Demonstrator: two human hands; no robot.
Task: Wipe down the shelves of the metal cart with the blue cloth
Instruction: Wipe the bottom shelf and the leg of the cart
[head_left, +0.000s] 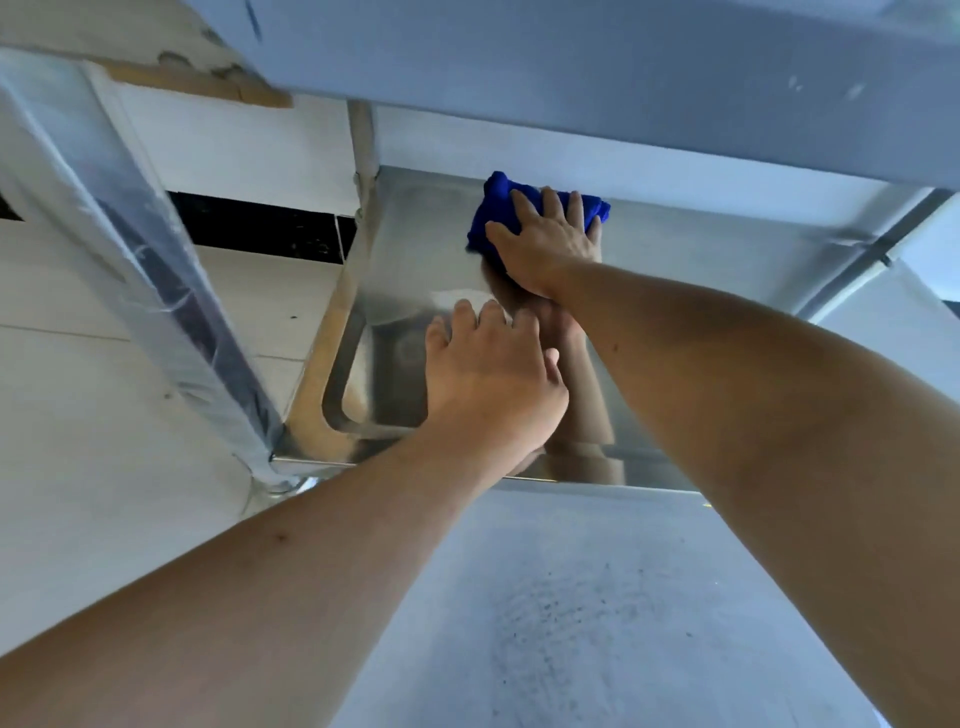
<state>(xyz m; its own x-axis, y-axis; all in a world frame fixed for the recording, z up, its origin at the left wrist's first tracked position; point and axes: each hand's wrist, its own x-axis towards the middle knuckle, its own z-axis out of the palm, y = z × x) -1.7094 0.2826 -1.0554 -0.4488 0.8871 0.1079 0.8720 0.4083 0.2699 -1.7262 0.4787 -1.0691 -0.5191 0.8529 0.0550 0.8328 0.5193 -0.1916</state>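
Observation:
The metal cart's lower shelf (415, 249) is a shiny steel tray in the middle of the head view, under an upper shelf (571, 78). A bunched blue cloth (498, 208) lies near the far edge of that lower shelf. My right hand (550, 239) presses flat on top of the cloth, fingers spread. My left hand (488, 374) rests palm down on the near part of the same shelf, fingers apart, holding nothing. Both forearms reach in from the bottom of the view.
A cart upright (130, 249) wrapped in clear film runs diagonally at the left. A thinner post (363, 145) stands at the shelf's far left corner. Pale floor tiles (104, 467) lie to the left, and a grey speckled surface (571, 623) sits below the shelf's front edge.

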